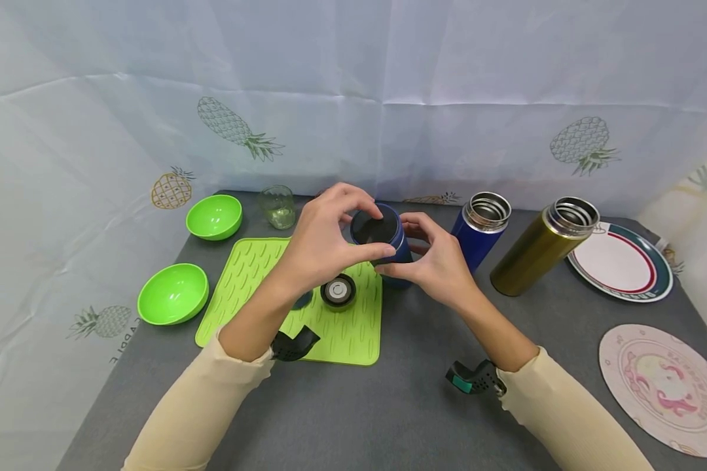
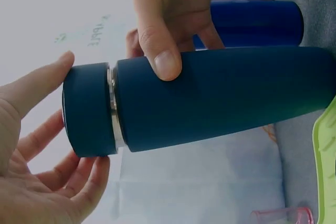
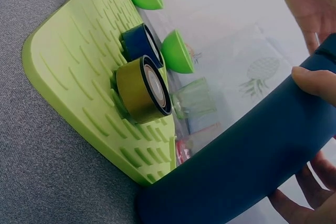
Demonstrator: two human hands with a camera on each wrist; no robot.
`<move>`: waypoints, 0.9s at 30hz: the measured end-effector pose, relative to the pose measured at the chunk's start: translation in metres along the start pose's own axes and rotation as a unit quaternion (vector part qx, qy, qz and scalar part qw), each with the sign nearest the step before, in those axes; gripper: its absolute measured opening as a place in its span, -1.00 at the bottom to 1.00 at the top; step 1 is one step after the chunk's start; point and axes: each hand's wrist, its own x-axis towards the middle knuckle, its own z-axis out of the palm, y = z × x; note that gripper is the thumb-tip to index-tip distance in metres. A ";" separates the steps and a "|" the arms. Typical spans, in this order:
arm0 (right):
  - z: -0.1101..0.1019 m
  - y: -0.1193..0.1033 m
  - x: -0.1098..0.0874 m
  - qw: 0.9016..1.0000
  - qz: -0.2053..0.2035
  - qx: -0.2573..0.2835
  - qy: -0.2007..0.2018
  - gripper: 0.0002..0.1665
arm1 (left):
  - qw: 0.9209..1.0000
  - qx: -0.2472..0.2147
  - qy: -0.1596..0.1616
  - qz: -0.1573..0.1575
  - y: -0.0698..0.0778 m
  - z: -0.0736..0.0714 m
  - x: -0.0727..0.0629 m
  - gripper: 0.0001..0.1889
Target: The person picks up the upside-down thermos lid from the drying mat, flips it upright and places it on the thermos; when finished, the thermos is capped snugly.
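A dark blue thermos stands upright on the table beside the green mat. My left hand grips its matching cap from above, thumb on one side and fingers on the other. In the left wrist view a thin silver ring shows between cap and body. My right hand holds the body just below the cap, thumb in front and fingers behind. On the green mat sit a gold lid and a blue lid, both unattached.
Right of the thermos stand a blue bottle and a gold bottle, both lidless. Further right lie a plate and a pink-patterned round mat. At left are two green bowls and a clear glass.
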 end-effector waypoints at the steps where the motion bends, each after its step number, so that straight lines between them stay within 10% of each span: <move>1: 0.000 0.000 0.000 1.000 0.000 0.001 0.000 -0.12 | 1.000 -0.003 -0.003 0.000 0.000 -0.001 0.000 -0.62; 27: 0.000 0.002 0.000 1.000 0.003 -0.004 -0.003 -0.09 | 0.993 -0.037 -0.110 0.021 -0.009 -0.010 0.005 -0.71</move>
